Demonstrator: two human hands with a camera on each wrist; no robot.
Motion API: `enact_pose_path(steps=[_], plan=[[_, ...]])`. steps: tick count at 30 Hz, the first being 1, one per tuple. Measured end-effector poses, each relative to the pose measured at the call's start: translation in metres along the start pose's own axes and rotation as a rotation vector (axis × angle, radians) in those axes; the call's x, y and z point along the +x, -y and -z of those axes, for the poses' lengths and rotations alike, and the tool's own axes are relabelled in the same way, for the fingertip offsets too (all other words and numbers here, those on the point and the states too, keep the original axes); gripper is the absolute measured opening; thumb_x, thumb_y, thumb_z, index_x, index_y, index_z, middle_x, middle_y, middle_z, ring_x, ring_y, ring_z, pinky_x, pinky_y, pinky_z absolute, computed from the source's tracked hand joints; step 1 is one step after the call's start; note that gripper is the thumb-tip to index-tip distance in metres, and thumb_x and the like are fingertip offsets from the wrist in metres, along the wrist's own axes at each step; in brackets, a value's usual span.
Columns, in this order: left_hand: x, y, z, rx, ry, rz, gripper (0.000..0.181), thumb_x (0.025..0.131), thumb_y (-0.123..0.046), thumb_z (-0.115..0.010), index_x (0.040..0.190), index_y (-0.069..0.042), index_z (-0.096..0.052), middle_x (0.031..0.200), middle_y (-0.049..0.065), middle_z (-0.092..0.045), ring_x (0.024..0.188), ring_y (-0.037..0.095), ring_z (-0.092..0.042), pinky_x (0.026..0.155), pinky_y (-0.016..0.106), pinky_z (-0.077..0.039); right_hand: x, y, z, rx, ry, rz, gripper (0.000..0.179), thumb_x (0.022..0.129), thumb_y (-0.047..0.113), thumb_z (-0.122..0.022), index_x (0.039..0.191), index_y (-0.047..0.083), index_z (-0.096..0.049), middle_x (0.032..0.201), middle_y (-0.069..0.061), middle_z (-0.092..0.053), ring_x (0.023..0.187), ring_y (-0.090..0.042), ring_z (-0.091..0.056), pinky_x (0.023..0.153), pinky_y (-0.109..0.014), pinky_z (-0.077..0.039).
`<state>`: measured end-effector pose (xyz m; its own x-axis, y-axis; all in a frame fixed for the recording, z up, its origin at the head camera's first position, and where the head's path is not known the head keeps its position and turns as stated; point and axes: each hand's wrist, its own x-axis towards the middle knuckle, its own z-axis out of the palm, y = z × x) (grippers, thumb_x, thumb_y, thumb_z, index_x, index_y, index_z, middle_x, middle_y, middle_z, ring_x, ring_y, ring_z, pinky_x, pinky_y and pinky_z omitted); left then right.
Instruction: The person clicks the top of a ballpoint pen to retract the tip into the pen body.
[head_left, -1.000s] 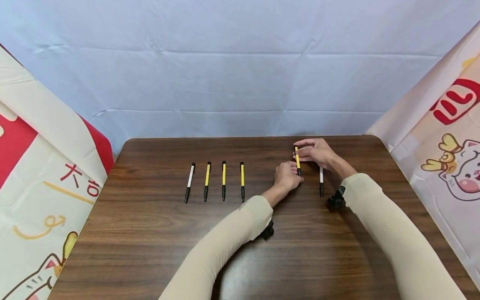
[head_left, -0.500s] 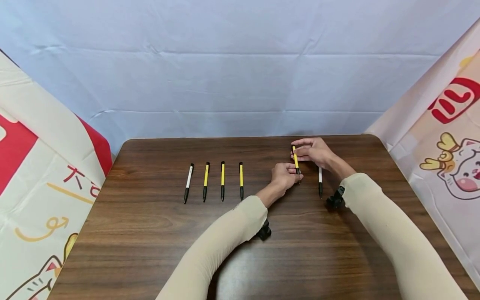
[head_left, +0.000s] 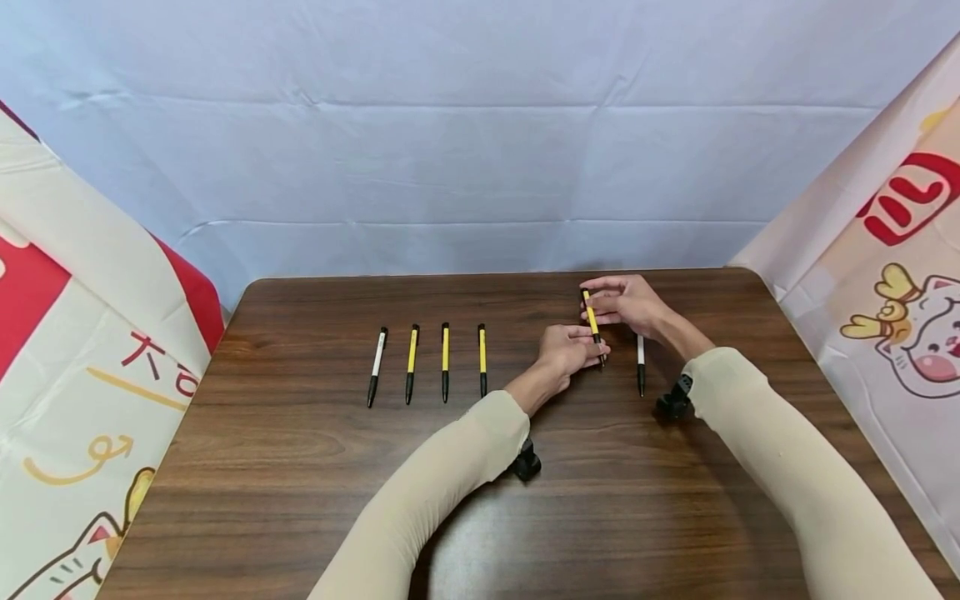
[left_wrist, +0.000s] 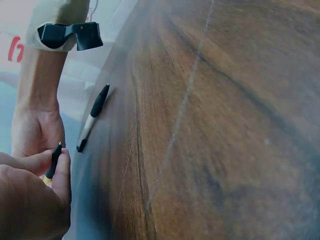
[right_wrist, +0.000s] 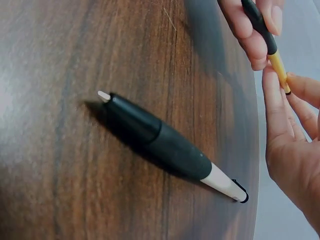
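Note:
A yellow pen with a black grip (head_left: 591, 311) is held between both hands above the back right of the table, slightly tilted. My left hand (head_left: 564, 352) pinches its black grip near the tip, the tip poking out past the fingers in the left wrist view. Around the upper, clip end are the fingers of my right hand (head_left: 632, 305), thumb and fingertips on the yellow barrel in the right wrist view. Just below the right hand lies a white pen with a black grip (head_left: 641, 365), its nib (right_wrist: 103, 96) out and its clip end hidden by that hand in the head view.
Left of the hands, a row of pens lies on the brown wooden table (head_left: 300, 467): one white pen (head_left: 378, 354) and three yellow pens, the nearest yellow pen (head_left: 482, 354) partly behind the left sleeve. A pale cloth (head_left: 450, 167) hangs behind the table's back edge.
Both hands and the yellow pen have shifted slightly left, and the pen leans a little more. My left fingers have moved on its grip, showing more of the tip. The lying pens have stayed put.

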<state>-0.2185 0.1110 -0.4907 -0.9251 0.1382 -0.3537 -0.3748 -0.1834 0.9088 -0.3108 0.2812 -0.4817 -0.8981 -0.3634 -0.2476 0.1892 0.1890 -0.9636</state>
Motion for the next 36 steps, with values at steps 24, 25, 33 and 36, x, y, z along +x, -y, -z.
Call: enact_pose_path(steps=[24,25,33,36], plan=[[-0.0025,-0.0055,0.0041,0.0,0.022,-0.029,0.027,0.094,0.014,-0.071,0.121,0.016,-0.069,0.097,0.023,-0.079,0.096,0.034,-0.079,0.082,0.035,-0.066,0.0007,0.002,-0.0038,0.124,0.003,0.04,0.055,0.099,-0.009,-0.067,0.148,-0.02,-0.043,0.099,-0.012,-0.08,0.091,-0.025,-0.079,0.082,-0.034,-0.066],[-0.0029,-0.0057,0.0043,0.003,0.023,-0.031,0.027,0.094,0.013,-0.071,0.121,0.016,-0.069,0.096,0.023,-0.079,0.096,0.033,-0.079,0.082,0.035,-0.066,0.0008,0.0021,-0.0041,0.127,0.001,0.04,0.056,0.099,-0.009,-0.068,0.148,-0.02,-0.043,0.099,-0.011,-0.08,0.091,-0.025,-0.079,0.081,-0.034,-0.066],[-0.0039,-0.0072,0.0068,0.021,0.012,-0.039,0.025,0.094,0.011,-0.072,0.119,0.014,-0.07,0.092,0.019,-0.079,0.092,0.032,-0.08,0.08,0.036,-0.066,-0.0005,0.0049,-0.0057,0.109,0.005,0.034,0.054,0.1,-0.005,-0.069,0.148,-0.015,-0.047,0.104,-0.014,-0.08,0.092,-0.023,-0.079,0.082,-0.033,-0.066],[-0.0034,-0.0076,0.0083,0.019,0.011,-0.035,0.025,0.094,0.011,-0.073,0.119,0.013,-0.07,0.092,0.018,-0.079,0.093,0.032,-0.08,0.081,0.037,-0.066,-0.0009,0.0069,-0.007,0.097,-0.002,0.028,0.056,0.1,-0.003,-0.07,0.151,-0.012,-0.046,0.106,-0.014,-0.08,0.092,-0.021,-0.079,0.083,-0.033,-0.066]])
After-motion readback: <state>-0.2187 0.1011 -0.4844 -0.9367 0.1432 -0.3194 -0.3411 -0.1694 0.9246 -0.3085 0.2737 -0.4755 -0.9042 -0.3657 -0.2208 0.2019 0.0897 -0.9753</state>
